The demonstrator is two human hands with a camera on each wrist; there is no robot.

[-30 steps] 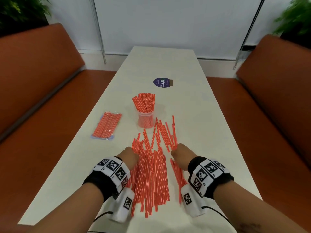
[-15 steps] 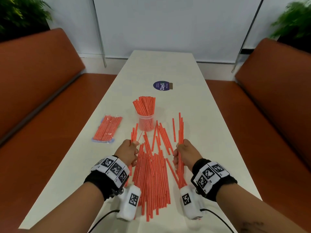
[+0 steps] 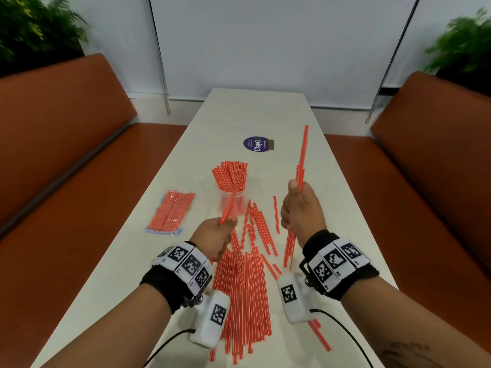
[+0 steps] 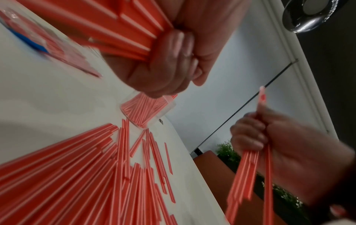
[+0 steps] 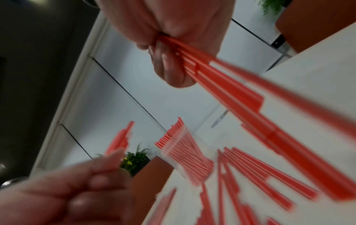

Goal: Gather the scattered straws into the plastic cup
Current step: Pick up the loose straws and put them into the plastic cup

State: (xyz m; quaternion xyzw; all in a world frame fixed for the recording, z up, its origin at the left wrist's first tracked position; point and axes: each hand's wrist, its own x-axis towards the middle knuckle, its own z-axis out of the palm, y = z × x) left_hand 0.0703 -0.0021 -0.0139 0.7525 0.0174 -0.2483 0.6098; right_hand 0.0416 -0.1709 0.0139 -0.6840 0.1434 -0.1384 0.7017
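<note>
Above the table (image 3: 332,208), both hands grip straw bundles: left hand (image 3: 212,239), right hand (image 3: 301,208)

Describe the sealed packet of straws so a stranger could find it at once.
On the long white table, look left of the clear plastic cup packed with upright orange straws. There lies a flat clear packet of orange straws, the only straws still wrapped, blue-edged.

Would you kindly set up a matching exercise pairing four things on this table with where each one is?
Things:
1. cup
2. packet
3. sticker
4. right hand

Places:
A. flat on the table's left side
B. far centre of the table, beyond the cup
C. raised, gripping a bundle of straws
D. upright, full of straws

Pairs: 1-D, 2-A, 3-B, 4-C
</note>
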